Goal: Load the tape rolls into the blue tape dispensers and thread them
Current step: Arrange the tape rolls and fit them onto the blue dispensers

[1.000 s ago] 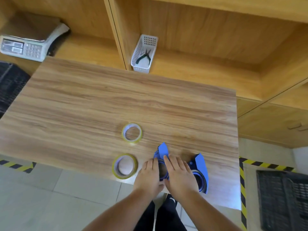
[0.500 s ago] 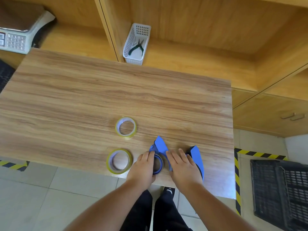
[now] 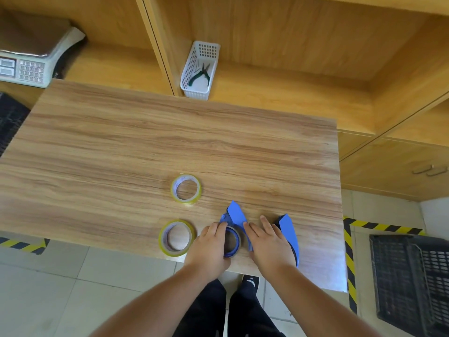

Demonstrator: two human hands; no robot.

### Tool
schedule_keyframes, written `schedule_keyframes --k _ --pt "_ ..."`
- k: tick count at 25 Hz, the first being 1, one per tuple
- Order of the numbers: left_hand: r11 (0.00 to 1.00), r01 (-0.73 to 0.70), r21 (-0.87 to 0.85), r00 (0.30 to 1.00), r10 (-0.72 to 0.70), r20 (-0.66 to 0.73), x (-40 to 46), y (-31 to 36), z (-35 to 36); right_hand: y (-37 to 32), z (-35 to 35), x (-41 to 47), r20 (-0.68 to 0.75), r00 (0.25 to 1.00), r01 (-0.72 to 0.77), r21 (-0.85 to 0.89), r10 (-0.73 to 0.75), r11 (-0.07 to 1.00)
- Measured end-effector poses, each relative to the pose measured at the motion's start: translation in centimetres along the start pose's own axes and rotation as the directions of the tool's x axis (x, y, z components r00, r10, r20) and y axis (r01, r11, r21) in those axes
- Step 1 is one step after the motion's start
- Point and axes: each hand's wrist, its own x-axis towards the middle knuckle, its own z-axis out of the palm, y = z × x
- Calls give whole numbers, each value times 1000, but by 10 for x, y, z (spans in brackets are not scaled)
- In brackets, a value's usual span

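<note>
1. The wooden table [image 3: 145,147] carries everything for the job, all grouped at its near edge close to the person.
2. Two blue tape dispensers sit side by side there. The left dispenser [image 3: 235,216] lies with its long axis running from the near edge away and slightly leftward, its pointed end farthest from the body. The right dispenser [image 3: 289,233] stands just right of it, roughly parallel.
3. The left hand [image 3: 210,248] and right hand [image 3: 268,244] flank the left dispenser. The left fingers curl around the round hub from the left. The right fingers lie extended and flat against its right flank, and that hand fills the gap between the two dispensers. Neither hand is closed into a lifted grip, so I judge this a steadying hold.
4. Two yellow-edged tape rolls lie flat and free: the near roll [image 3: 177,238] is just left of the left hand, almost touching it, and the far roll [image 3: 185,189] sits farther up the table.
5. The coming move likely turns on the near roll lying leftward of the hub; the left hand is much the nearer.
</note>
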Motion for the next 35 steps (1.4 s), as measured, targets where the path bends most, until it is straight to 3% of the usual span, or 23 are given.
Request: schedule_keyframes --k 7,13,25,35 --pt "999 -15 -45 996 11 -89 2 6 -42 9 -20 -4 -59 998 32 62 -29 998" --pt "1000 -23 -20 975 18 -222 67 30 -85 42 -57 2 -123 984 -116 131 132 985" --pt "997 66 32 996 -64 -69 189 40 -70 97 -64 24 -37 938 -326 245 345 913" --pt "995 97 -7 988 -97 -118 198 35 -60 98 -43 15 33 932 -351 319 360 881"
